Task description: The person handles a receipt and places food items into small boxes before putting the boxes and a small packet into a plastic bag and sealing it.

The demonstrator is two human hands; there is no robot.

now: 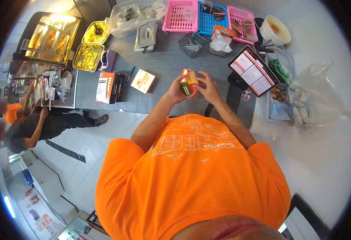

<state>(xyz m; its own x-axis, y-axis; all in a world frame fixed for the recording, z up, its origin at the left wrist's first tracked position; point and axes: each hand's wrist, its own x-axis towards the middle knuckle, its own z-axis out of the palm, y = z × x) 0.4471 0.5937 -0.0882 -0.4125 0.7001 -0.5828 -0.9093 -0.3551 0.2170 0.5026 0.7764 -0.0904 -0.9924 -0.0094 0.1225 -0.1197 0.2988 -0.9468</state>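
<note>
Close above the dark counter point(165, 64), both hands are on a small orange, green and yellow carton point(188, 80). My left hand point(175, 91) wraps the carton's left side, fingers closed around it. From the right, my right hand point(209, 90) grips its near right edge with bent fingers and thumb. To the left lies a cream box with orange lettering point(143, 81). Beside that is a blue pen point(130, 75), and further left stands an orange, white and black box point(110, 88).
Pink basket point(180, 28), blue basket point(212, 28) and metal containers point(146, 35) line the back. A tablet point(254, 71) stands at right, near pink scissors point(245, 95) and plastic tubs point(279, 106). Two people point(27, 132) stand at far left by a lit display cabinet point(51, 38).
</note>
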